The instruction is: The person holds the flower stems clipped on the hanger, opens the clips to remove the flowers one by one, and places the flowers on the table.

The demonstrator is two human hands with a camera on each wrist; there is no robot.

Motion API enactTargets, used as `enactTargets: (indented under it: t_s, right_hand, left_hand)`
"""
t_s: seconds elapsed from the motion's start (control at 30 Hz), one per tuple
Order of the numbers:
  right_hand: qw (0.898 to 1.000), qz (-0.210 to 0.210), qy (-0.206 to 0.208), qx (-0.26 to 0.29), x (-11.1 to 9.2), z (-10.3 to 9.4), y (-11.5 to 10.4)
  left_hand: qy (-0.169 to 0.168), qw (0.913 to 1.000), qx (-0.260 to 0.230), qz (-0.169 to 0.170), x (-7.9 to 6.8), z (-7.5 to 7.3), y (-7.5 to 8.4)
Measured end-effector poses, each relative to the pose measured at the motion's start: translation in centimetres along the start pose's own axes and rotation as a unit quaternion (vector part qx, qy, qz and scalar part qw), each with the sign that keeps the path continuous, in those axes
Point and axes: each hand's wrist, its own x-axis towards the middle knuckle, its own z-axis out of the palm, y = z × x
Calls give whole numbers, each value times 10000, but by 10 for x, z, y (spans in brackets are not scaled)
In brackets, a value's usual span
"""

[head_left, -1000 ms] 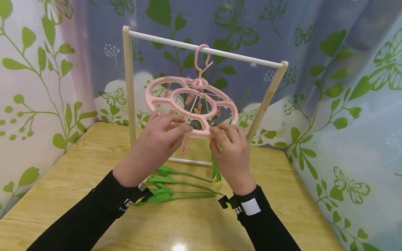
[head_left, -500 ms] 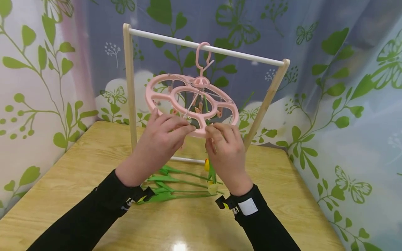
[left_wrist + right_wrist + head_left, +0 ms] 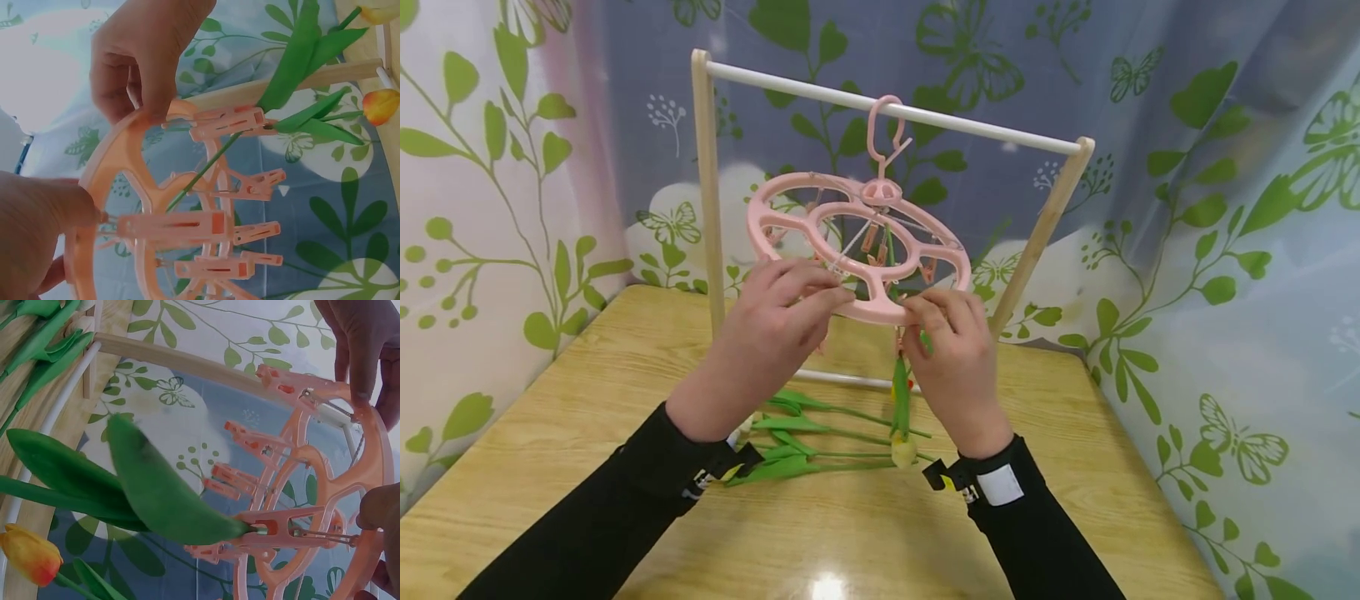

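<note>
A pink round clip hanger (image 3: 880, 312) hangs by its hook from a white rod, its ring tilted. My left hand (image 3: 775, 333) pinches the ring's near rim from the left, thumb on top in the left wrist view. My right hand (image 3: 953, 358) pinches the same rim a little further right. Pink clips (image 3: 175, 226) dangle under the ring. One clip (image 3: 281, 526) holds a pale yellow tulip (image 3: 904, 450) by its stem, flower downward. An orange-yellow tulip (image 3: 381, 106) also hangs head down behind it; its clip is partly hidden.
The wooden stand's rod (image 3: 985, 129) runs between two slanted posts (image 3: 1041, 237). Several tulips (image 3: 797, 425) lie on the wood-grain table (image 3: 760, 542) below the hanger. A leaf-printed curtain (image 3: 1232, 350) surrounds the table at the back and sides.
The ring has turned slightly, its near rim and the hanging pale tulip shifting left. My right hand moved left with the rim, then back right; my left hand stays on the rim.
</note>
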Motion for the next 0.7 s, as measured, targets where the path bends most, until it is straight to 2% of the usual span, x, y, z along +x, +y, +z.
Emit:
enactTargets:
  t_s: [0.13, 0.27, 0.47, 0.7]
  right_hand:
    - [10000, -1, 24, 57, 0, 2, -3]
    - [9998, 38, 129, 111, -1, 3, -8]
    - [9991, 100, 333, 232, 1, 3, -17]
    - [9971, 351, 596, 318, 1, 4, -14]
  left_hand:
    - [-117, 9992, 382, 61, 2, 0, 6]
    - [-229, 9987, 439, 85, 1, 5, 11]
    - [37, 9989, 450, 135, 3, 13, 17]
    - [248, 9995, 81, -166, 0, 22, 14]
